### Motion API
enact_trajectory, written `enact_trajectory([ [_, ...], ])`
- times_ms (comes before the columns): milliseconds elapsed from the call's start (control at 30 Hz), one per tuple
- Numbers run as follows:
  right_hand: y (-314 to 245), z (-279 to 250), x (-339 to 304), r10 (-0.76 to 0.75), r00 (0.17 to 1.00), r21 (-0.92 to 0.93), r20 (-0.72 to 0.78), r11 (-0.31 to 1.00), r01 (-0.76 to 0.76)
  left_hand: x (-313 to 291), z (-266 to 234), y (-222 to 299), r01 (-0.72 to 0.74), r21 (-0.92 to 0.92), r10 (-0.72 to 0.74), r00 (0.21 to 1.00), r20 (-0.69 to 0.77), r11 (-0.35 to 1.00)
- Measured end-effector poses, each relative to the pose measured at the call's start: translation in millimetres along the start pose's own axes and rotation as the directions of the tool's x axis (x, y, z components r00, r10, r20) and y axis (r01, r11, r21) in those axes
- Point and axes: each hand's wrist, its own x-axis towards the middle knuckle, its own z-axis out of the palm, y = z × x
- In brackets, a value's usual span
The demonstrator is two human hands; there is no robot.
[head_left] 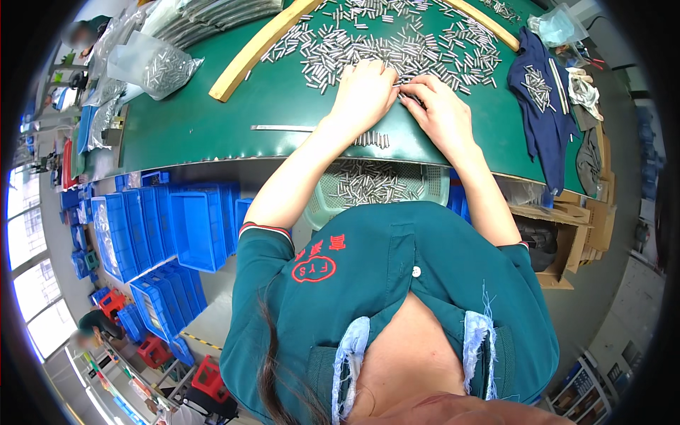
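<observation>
Small shiny metal pins (397,53) lie in a wide loose pile on the green table (212,134). At the pile's near edge, my left hand (363,92) bends over with its fingers curled down among the pins; its fingertips are hidden. Close beside it, my right hand (440,113) has thumb and forefinger drawn together beside the left fingers. What either hand grips is too small or covered to make out. Nearer me, under my left wrist, several pins stand side by side in a short row (372,139). A thin metal strip (283,128) lies left of that row.
Wooden bars (262,49) flank the pile. Below the table edge, a pale green basket (432,185) holds more pins. A clear bag (166,71) of metal parts stands left; dark blue cloth (542,127) with pins lies right. Blue bins (202,230) are stacked at lower left.
</observation>
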Motion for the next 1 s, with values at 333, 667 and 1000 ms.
enact_trajectory([
  [333,-6.9,-6.2,-5.9,-0.078,0.997,-0.032,0.014,0.996,0.078,-22.4,-36.0,-14.7,-0.056,0.028,0.050,0.981,0.190,0.998],
  [667,-8.8,-4.4,-9.2,-0.176,0.983,-0.052,0.054,0.983,0.178,-28.1,-36.2,-15.1,-0.086,-0.043,0.093,0.966,0.242,0.995],
  [1000,-7.0,-20.4,-17.5,-0.028,0.995,0.083,0.098,0.996,0.020,-31.2,-35.1,-4.5,-0.031,-0.127,0.057,0.978,0.202,0.991],
])
